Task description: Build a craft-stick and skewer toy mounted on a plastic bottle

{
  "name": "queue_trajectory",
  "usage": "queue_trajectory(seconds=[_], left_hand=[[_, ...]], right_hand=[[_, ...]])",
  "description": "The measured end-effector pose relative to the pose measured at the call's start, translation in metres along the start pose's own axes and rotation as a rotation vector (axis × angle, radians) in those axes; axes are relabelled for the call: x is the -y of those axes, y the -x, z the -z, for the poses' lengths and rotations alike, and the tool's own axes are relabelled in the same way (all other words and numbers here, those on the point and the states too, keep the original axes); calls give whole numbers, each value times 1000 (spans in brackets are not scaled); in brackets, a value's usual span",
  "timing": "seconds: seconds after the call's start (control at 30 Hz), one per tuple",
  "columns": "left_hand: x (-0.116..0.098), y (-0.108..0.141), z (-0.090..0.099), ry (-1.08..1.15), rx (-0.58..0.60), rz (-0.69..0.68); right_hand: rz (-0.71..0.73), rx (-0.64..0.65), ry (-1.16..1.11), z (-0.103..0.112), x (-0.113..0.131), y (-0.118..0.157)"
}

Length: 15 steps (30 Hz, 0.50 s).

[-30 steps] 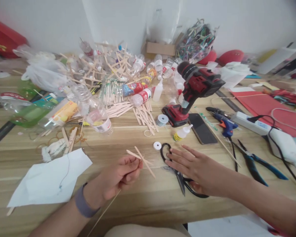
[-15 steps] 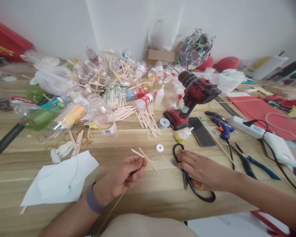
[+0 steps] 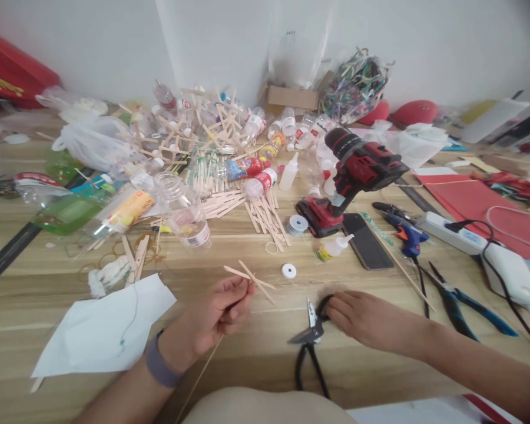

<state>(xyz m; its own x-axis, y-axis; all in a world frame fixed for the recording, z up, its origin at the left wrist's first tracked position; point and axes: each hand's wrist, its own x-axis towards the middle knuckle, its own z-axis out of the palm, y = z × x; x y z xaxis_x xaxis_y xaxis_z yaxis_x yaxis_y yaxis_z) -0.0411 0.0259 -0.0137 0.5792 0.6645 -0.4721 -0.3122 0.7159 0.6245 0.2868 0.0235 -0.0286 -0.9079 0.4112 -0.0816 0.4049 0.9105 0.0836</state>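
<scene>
My left hand (image 3: 223, 312) is closed in a pinch on two thin wooden sticks (image 3: 252, 278) that cross in an X. A long thin strand or rod (image 3: 202, 372) runs from beneath that hand towards my body; its kind is unclear. My right hand (image 3: 357, 318) has its fingers closed around one black handle of a pair of scissors (image 3: 310, 337). The scissors' blades are spread and point left and away from me, with the other handle loop towards my body. A small white disc with a hole (image 3: 288, 271) lies on the table between the hands, beyond them.
Behind the hands stand a red cordless drill (image 3: 351, 176), a glue bottle (image 3: 334, 247) and a phone (image 3: 367, 242). Pliers (image 3: 468, 303) and a glue gun (image 3: 406, 235) lie right. A paper sheet (image 3: 101, 330) is left. Loose sticks (image 3: 265, 218) and plastic bottles (image 3: 185, 218) crowd the back.
My right hand has moved slightly nearer and turned the scissors, whose blades have spread and swung left. The crossed sticks in my left hand have shifted slightly left.
</scene>
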Motion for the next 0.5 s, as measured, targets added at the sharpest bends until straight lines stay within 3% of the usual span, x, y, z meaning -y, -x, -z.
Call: queue_trajectory(seconds=[0.2,0.33,0.5], left_hand=[[-5,1,3,47,-15,-53],[-6,-1,7,63,-20,-75],[-3,0,7,47,-2,-89]], right_hand=[[-151,-17,3,-6,42,16],[-450,-62,-281,-17,70,23],[-528,-155,-248,-13,60,26]])
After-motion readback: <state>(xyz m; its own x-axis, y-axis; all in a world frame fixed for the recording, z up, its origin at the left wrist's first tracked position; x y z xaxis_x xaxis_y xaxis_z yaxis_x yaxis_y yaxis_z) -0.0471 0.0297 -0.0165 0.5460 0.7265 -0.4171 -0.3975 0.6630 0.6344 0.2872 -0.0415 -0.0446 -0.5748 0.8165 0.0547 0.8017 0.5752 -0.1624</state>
